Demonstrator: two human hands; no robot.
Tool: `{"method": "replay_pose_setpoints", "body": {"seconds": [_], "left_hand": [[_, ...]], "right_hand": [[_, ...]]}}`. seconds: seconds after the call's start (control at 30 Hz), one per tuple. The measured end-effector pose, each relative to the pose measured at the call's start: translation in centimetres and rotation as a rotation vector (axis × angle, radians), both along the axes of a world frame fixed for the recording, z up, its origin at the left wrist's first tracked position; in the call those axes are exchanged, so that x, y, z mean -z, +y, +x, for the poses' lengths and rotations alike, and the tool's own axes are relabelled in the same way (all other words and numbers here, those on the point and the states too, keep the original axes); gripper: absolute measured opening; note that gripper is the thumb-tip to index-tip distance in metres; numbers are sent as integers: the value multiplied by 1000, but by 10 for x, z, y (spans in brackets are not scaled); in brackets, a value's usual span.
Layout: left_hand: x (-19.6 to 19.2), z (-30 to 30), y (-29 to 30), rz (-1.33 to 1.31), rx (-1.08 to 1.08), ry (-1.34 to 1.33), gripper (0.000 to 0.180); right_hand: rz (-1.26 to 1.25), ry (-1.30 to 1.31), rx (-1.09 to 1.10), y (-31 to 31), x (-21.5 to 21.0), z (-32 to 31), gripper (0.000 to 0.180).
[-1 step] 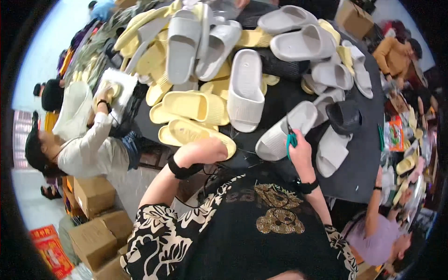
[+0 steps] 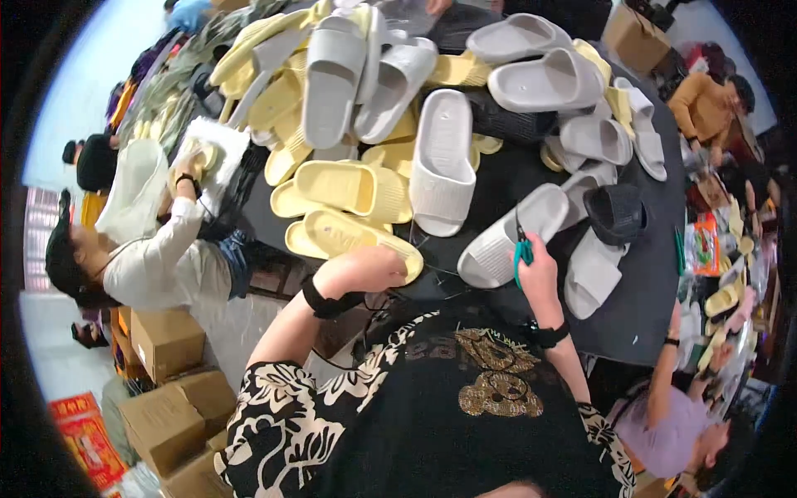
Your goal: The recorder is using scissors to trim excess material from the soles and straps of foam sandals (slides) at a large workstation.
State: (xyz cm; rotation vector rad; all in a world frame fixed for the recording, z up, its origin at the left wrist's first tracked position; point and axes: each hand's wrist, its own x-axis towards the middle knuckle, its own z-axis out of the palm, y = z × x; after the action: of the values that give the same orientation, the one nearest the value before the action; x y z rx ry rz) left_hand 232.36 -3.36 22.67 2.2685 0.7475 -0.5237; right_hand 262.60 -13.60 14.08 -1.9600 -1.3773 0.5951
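Note:
My left hand (image 2: pixel 369 270) is closed over the strap end of a yellow slipper (image 2: pixel 332 236) at the table's near edge; its fingertips are partly hidden. In my right hand (image 2: pixel 538 274) is a pair of small scissors with teal handles (image 2: pixel 522 252), the dark blades pointing away from me over a grey slipper (image 2: pixel 540 213). A second yellow slipper (image 2: pixel 332 184) lies just beyond the one under my left hand. Between the hands, a little farther off, rests a light grey slipper (image 2: pixel 442 158), with thin thread-like strands near its toe.
Yellow and grey slippers pile up on the dark table (image 2: pixel 627 319). A black slipper (image 2: pixel 615 212) lies at right. One person in white (image 2: pixel 162 261) works at left; others sit at right beside a second slipper-covered table. Cardboard boxes (image 2: pixel 170 415) stand at lower left.
The slippers on the table appear slightly farther right in the picture. Both hands keep the same pose.

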Motion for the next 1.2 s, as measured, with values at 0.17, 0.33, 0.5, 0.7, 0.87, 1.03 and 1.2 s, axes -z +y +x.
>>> {"method": "replay_pose_setpoints", "body": {"seconds": [0.17, 0.33, 0.5, 0.7, 0.87, 1.03, 1.2], "left_hand": [[21, -1, 15, 54, -471, -570, 60], [26, 41, 36, 198, -719, -608, 68], [65, 71, 55, 512, -414, -648, 51], [4, 89, 46, 405, -531, -565, 21], [-26, 84, 35, 390, -166, -492, 23], [-19, 79, 21, 447, 209, -438, 23], [-14, 101, 20, 582, 344, -384, 18]], "right_hand": [[72, -39, -33, -4, -20, 2, 43], [89, -67, -117, -8, -50, -4, 43], [194, -86, -197, -12, -63, -8, 43], [295, -146, -224, -14, -73, 3, 43], [352, -210, -156, -26, -73, 17, 49], [300, -255, -166, -42, -75, 33, 48], [313, -323, -251, -49, -72, 51, 43]]}}
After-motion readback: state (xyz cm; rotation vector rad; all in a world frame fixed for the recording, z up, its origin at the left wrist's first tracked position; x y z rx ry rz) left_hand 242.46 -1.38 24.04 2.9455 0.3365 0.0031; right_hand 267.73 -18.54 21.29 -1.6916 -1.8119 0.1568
